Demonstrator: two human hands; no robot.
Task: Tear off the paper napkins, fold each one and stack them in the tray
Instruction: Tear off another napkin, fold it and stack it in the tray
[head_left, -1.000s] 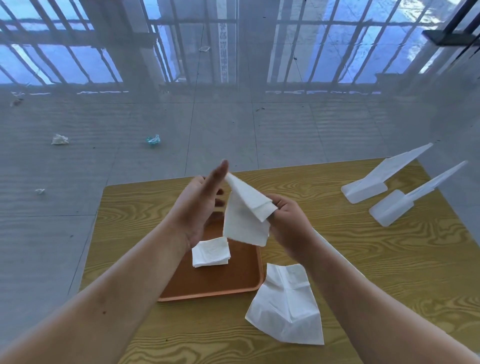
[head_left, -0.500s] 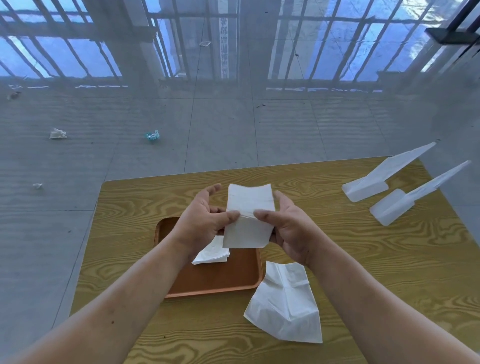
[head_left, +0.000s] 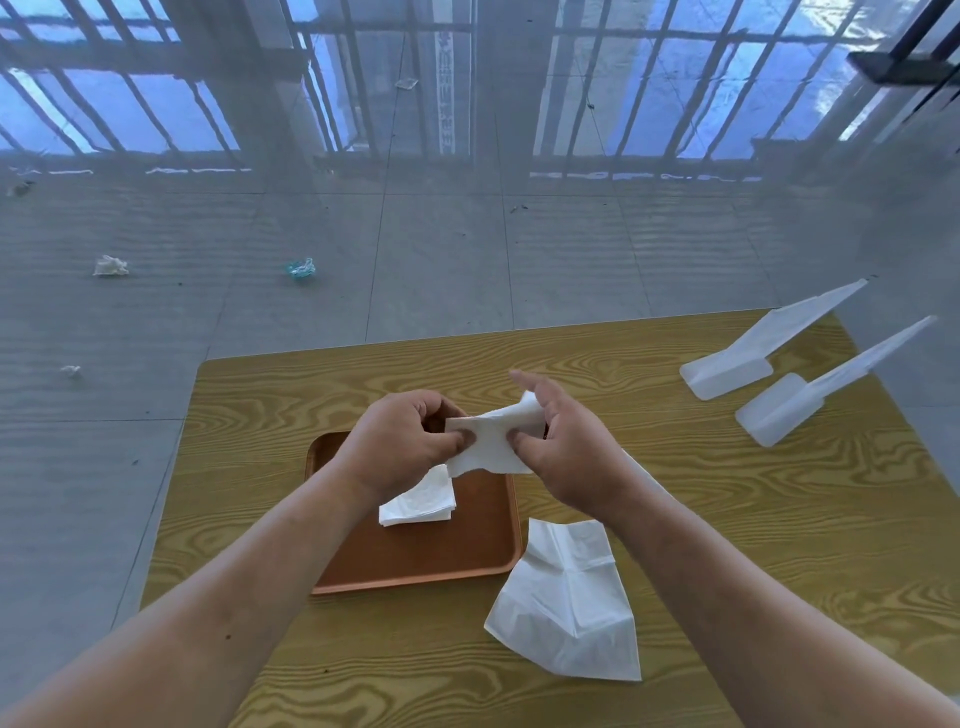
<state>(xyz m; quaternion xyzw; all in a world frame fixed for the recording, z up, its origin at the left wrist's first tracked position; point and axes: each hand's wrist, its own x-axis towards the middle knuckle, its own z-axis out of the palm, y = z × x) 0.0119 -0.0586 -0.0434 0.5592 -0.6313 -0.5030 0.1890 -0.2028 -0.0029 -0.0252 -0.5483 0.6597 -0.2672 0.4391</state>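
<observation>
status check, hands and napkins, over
Left hand and right hand both pinching napkin above tray. Folded napkin in tray. Unfolded sheet waiting. Nothing blocking.

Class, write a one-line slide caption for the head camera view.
Both hands, left hand and right hand, fold a napkin above the tray holding one folded napkin.

The table (head_left: 727, 519) is yellow-brown with a swirling dark wood-grain pattern. The tray (head_left: 415, 566) is plain orange-brown. The napkins, the one held (head_left: 488, 447), the one in the tray (head_left: 418, 501) and the one on the table (head_left: 569, 603), are white. Two scoops (head_left: 753, 358) are translucent white. The floor (head_left: 311, 322) is grey tile.
</observation>
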